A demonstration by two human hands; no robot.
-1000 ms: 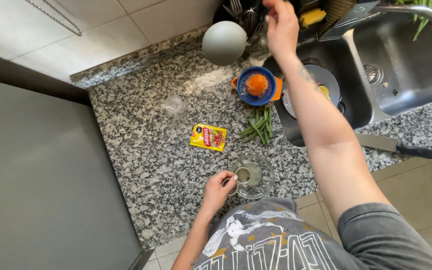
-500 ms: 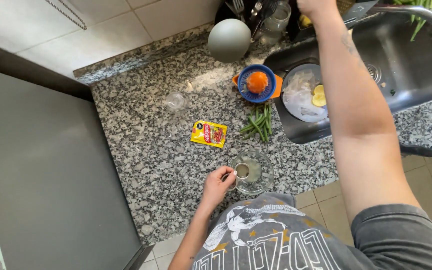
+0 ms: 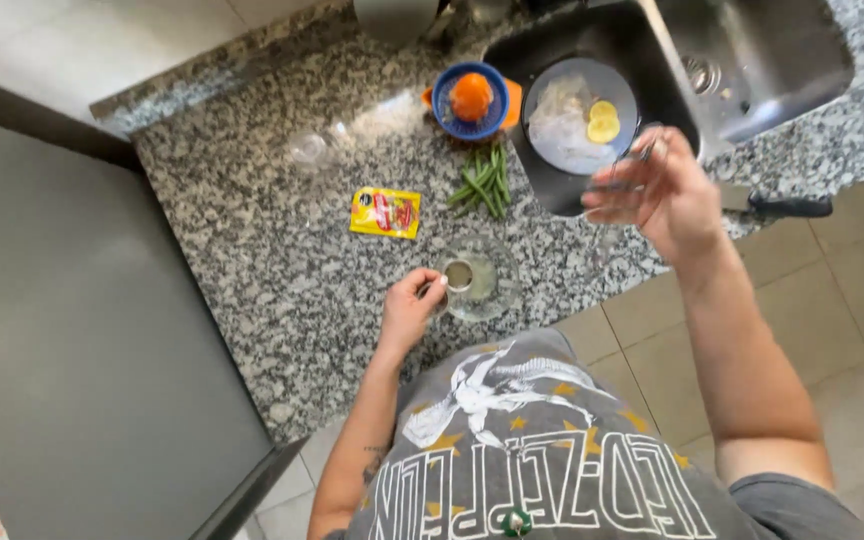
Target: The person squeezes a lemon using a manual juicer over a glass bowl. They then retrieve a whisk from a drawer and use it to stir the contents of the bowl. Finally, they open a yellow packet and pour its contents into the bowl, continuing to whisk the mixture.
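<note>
Currently: granite bench [image 3: 252,260] carries yellow sachet [image 3: 385,212], green beans [image 3: 482,182], blue juicer with orange half [image 3: 472,98], clear upturned glass [image 3: 309,150]. Plate with lemon slices [image 3: 580,115] sits at sink [image 3: 752,60] edge; knife [image 3: 777,205] right, partly behind raised arm. Left hand [image 3: 410,310] closed around handle of small cup [image 3: 459,275] inside glass bowl [image 3: 480,278]. Right hand [image 3: 662,190] raised, fingers half-curled on clear glass object, blurred, hard to identify. Bowl contents unclear.

Speckled polished granite counter [image 3: 272,270], shiny steel sink [image 3: 752,60], clear glass bowl [image 3: 479,280]
</note>
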